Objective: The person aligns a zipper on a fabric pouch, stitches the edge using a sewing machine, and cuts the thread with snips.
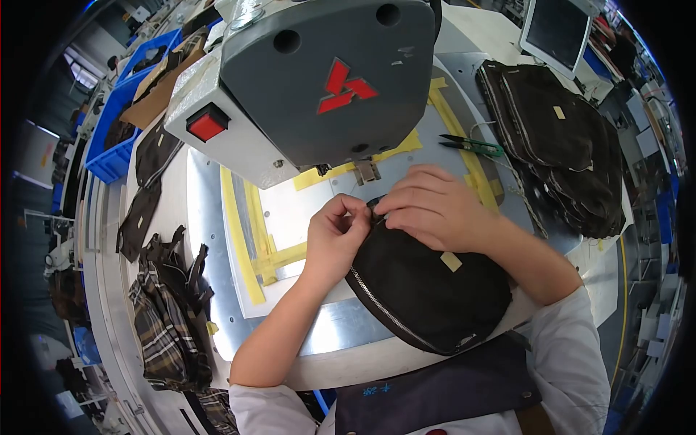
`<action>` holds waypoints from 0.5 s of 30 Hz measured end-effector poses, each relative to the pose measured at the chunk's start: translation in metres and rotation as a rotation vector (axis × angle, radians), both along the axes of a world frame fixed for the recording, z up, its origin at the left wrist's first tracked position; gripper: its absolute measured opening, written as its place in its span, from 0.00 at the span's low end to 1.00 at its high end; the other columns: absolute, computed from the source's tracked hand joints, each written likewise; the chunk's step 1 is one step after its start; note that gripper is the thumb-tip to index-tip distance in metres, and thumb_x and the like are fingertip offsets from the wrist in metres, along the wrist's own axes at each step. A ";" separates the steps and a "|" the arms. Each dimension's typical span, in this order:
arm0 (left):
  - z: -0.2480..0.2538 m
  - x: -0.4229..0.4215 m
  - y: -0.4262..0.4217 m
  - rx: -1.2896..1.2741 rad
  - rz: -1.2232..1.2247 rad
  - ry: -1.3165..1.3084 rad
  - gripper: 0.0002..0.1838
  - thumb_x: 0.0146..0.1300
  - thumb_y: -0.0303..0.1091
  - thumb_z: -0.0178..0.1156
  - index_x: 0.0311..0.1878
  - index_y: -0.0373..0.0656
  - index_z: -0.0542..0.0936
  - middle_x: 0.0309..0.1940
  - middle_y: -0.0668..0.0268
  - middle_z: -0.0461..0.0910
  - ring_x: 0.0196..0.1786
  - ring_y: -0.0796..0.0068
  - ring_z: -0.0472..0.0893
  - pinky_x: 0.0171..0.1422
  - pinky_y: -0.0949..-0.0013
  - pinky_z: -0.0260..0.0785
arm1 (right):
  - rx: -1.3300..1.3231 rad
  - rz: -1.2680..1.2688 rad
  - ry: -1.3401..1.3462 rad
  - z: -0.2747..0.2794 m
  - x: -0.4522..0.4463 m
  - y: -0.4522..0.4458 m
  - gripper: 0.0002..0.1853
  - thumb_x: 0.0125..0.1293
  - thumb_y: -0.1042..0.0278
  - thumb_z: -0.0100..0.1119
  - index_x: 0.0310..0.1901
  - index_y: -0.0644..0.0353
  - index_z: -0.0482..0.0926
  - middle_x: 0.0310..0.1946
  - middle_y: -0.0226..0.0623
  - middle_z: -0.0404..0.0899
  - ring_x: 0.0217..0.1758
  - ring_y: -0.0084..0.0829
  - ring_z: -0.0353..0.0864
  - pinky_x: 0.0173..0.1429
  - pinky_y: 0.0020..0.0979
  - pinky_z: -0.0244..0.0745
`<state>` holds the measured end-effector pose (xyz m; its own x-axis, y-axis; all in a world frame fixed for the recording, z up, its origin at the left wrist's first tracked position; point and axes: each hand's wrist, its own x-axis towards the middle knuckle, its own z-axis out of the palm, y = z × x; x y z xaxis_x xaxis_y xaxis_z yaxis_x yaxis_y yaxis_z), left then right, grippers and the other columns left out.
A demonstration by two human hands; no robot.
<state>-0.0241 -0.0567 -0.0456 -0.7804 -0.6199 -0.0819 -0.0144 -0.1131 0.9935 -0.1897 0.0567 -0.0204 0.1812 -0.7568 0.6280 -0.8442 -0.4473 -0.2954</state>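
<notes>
"Where is the black, rounded fabric bag (428,290) with the silver metal zipper (380,304)?"

"On the near side of the big grey machine head (290,87) with the red three-diamond emblem, a little to its right. A small pale rectangular label (451,262) sits on its upper face."

"And the hands?"

"Both are at the bag's edge closest to the machine head. The left hand (335,235) has thumb and forefinger pressed together, pinching that edge. The right hand (435,210) lies over it with fingers bent and close together; its thumb is hidden, so I cannot tell whether it pinches."

"What is underneath?"

"A shiny metal plate (330,330) with yellow tape (248,264), below the machine head."

"Further out?"

"Right of the machine head, green-and-black thread snips (475,146), then a pile of dark zippered fabric bags (558,138). Left of it, brown plaid fabric pieces (163,319) on the nearer side and blue plastic bins (112,156) farther out."
</notes>
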 end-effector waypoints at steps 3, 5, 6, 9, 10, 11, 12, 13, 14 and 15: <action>0.000 0.001 0.001 -0.024 -0.016 0.019 0.02 0.65 0.26 0.57 0.36 0.38 0.75 0.27 0.74 0.75 0.28 0.91 0.71 0.32 0.83 0.63 | 0.176 -0.038 -0.125 0.009 -0.001 -0.002 0.06 0.51 0.72 0.64 0.31 0.55 0.78 0.36 0.27 0.76 0.46 0.35 0.74 0.58 0.38 0.65; 0.000 0.001 0.003 -0.045 -0.014 0.028 0.03 0.66 0.26 0.57 0.36 0.38 0.75 0.27 0.74 0.75 0.28 0.91 0.71 0.32 0.84 0.62 | 0.239 -0.061 -0.143 0.015 -0.002 -0.001 0.06 0.50 0.71 0.64 0.31 0.55 0.78 0.35 0.28 0.76 0.46 0.36 0.73 0.60 0.38 0.64; 0.000 0.000 0.003 -0.056 -0.012 0.033 0.03 0.66 0.26 0.57 0.36 0.38 0.75 0.27 0.74 0.75 0.28 0.91 0.71 0.32 0.84 0.62 | 0.241 -0.068 -0.117 0.017 -0.001 0.000 0.06 0.50 0.71 0.64 0.31 0.55 0.78 0.35 0.29 0.76 0.46 0.36 0.73 0.60 0.39 0.64; -0.003 0.001 -0.003 -0.046 -0.070 -0.051 0.03 0.65 0.27 0.57 0.40 0.38 0.75 0.31 0.73 0.75 0.32 0.88 0.72 0.36 0.82 0.65 | 0.184 -0.071 -0.077 0.014 0.002 0.002 0.06 0.50 0.70 0.64 0.31 0.55 0.78 0.34 0.29 0.76 0.47 0.35 0.72 0.61 0.40 0.63; 0.002 0.003 -0.007 0.099 -0.131 -0.058 0.04 0.66 0.28 0.57 0.41 0.39 0.75 0.32 0.73 0.74 0.35 0.88 0.72 0.38 0.81 0.64 | 0.155 -0.069 -0.070 0.011 0.002 0.001 0.05 0.51 0.70 0.64 0.30 0.55 0.78 0.34 0.28 0.76 0.47 0.34 0.72 0.61 0.40 0.63; 0.016 0.005 -0.012 0.244 -0.192 -0.065 0.05 0.66 0.30 0.57 0.42 0.39 0.75 0.34 0.73 0.74 0.37 0.88 0.71 0.40 0.81 0.64 | 0.151 -0.079 -0.063 0.009 0.001 0.001 0.05 0.51 0.70 0.64 0.30 0.55 0.79 0.33 0.28 0.77 0.47 0.34 0.73 0.61 0.40 0.63; 0.024 0.007 -0.015 0.388 -0.253 -0.072 0.06 0.66 0.31 0.57 0.42 0.40 0.75 0.36 0.73 0.73 0.40 0.88 0.71 0.43 0.80 0.64 | 0.146 -0.090 -0.055 0.007 -0.002 0.002 0.05 0.51 0.70 0.64 0.30 0.54 0.79 0.33 0.27 0.77 0.47 0.34 0.73 0.61 0.40 0.63; 0.024 0.009 -0.017 0.261 -0.296 -0.041 0.07 0.66 0.31 0.58 0.43 0.40 0.75 0.37 0.73 0.74 0.42 0.88 0.71 0.44 0.80 0.64 | 0.139 -0.101 -0.046 0.007 -0.003 0.002 0.05 0.51 0.70 0.65 0.30 0.54 0.79 0.32 0.27 0.77 0.46 0.33 0.73 0.61 0.41 0.63; 0.023 0.011 -0.018 0.134 -0.341 -0.010 0.07 0.65 0.31 0.58 0.44 0.40 0.75 0.39 0.73 0.74 0.44 0.88 0.71 0.46 0.79 0.65 | 0.122 -0.119 -0.033 0.007 -0.004 0.002 0.06 0.50 0.69 0.65 0.31 0.54 0.79 0.32 0.26 0.77 0.46 0.33 0.73 0.61 0.40 0.63; 0.023 0.012 -0.017 0.007 -0.385 0.022 0.08 0.64 0.31 0.59 0.44 0.40 0.76 0.40 0.72 0.74 0.46 0.87 0.71 0.47 0.79 0.65 | 0.106 -0.137 -0.019 0.008 -0.004 0.002 0.06 0.50 0.68 0.66 0.31 0.54 0.80 0.32 0.26 0.77 0.46 0.32 0.73 0.61 0.40 0.63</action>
